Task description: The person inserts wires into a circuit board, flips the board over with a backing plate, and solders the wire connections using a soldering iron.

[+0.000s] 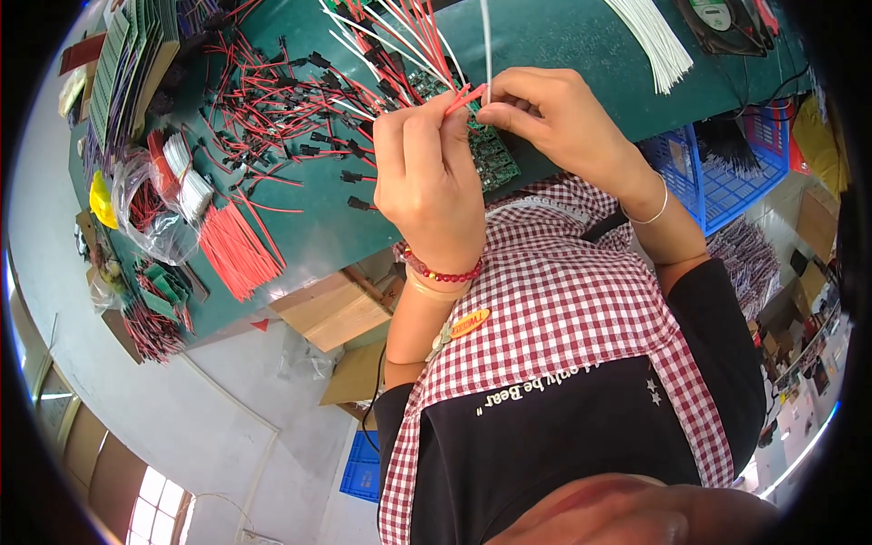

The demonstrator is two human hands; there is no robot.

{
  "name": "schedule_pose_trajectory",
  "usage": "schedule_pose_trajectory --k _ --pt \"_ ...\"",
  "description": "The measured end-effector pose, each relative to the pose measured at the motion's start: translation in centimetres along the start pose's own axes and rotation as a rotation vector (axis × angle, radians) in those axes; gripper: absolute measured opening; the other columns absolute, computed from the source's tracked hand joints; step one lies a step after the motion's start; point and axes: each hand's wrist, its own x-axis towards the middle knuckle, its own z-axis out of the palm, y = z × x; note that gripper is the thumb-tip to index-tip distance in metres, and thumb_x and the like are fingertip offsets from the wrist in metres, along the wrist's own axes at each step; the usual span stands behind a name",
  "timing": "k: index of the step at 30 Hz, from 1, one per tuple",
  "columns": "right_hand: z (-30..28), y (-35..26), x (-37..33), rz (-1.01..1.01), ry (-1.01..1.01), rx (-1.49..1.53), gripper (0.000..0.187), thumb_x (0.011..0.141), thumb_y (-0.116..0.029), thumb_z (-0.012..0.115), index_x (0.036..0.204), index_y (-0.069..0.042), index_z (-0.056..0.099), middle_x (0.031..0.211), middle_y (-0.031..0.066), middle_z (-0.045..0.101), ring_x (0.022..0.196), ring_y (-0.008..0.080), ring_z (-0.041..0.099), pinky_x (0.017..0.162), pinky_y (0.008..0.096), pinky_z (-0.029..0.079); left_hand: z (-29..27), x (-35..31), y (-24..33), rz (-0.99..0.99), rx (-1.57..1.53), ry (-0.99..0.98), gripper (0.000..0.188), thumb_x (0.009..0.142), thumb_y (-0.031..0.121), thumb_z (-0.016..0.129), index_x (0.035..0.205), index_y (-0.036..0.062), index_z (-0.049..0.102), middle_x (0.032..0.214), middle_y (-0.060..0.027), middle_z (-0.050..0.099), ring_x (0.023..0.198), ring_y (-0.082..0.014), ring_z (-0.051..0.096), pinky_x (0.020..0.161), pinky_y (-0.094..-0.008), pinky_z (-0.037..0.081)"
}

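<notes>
Above the near table edge, my left hand (425, 168) is closed in a pinch on a short piece of red tubing (463, 98). Close beside it, my right hand (559, 109) pinches a white wire (487, 41) that runs upward, its fingertips at the red tubing's end. Whether the wire enters the tubing is hidden by the fingers. Beneath my hands lies a green circuit board (493, 159), partly covered by them. Red and white wires (427, 41) fan out behind my left hand, over the board's far part.
Red-and-black leads with black connectors (263, 118) spread over the green table (563, 36) to the left. Nearer sit a bundle of red tubes (238, 250) and a clear plastic bag (150, 213). White wires (652, 45) lie far right; a blue crate (727, 177) stands below the right edge.
</notes>
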Motion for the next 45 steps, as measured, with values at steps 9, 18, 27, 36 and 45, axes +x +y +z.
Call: schedule_pose_trajectory --k 9,18,27,36,45 --pt "-3.2 1.5 0.0 0.058 0.115 -0.257 0.023 0.09 -0.024 0.063 0.09 -0.001 0.066 0.081 0.0184 0.063 0.075 0.0365 0.062 0.064 0.0408 0.048 0.2 -0.2 -0.3 0.002 0.002 0.015 0.012 0.082 0.005 0.072 0.092 0.0033 0.066 0.081 -0.0081 0.058 0.065 -0.0227 0.059 0.053 -0.033 0.047" --pt "-7.7 3.8 -0.9 0.289 0.526 -0.947 0.026 0.081 -0.011 0.069 0.102 -0.002 0.058 0.096 0.0167 0.056 0.088 0.04 0.061 0.075 0.0459 0.049 0.0 -0.3 0.2 -0.069 0.006 -0.04 0.014 0.081 0.001 0.072 0.093 -0.0004 0.065 0.078 -0.0083 0.055 0.063 -0.0202 0.056 0.052 -0.0324 0.045" --pt "-9.6 5.9 -0.2 0.212 0.485 -1.0 0.011 0.081 -0.008 0.066 0.08 0.001 0.06 0.083 0.0183 0.058 0.081 0.0391 0.06 0.073 0.0466 0.048 -1.9 -1.0 1.0 -0.339 -0.549 -0.058 0.014 0.082 0.001 0.074 0.088 -0.0038 0.062 0.081 -0.0067 0.064 0.068 -0.0107 0.06 0.061 -0.0235 0.052" --pt "-11.2 5.8 -0.4 0.152 0.464 -0.934 0.015 0.081 -0.009 0.066 0.076 0.003 0.059 0.08 0.0226 0.06 0.08 0.0403 0.059 0.072 0.0481 0.046 -3.1 -1.9 0.2 -0.411 -0.602 -0.131 0.013 0.082 0.0 0.074 0.088 -0.0041 0.063 0.087 -0.0074 0.066 0.07 -0.0099 0.061 0.06 -0.0223 0.052" --pt "-12.8 3.6 -3.2 0.262 0.408 -0.586 0.019 0.093 -0.015 0.063 0.101 0.001 0.062 0.079 0.0037 0.065 0.065 0.0099 0.056 0.059 0.0233 0.043 -1.4 -2.1 -0.5 -0.14 -0.244 0.009 0.012 0.082 0.001 0.074 0.09 -0.0001 0.066 0.084 -0.0081 0.064 0.064 -0.0141 0.061 0.055 -0.0246 0.051"
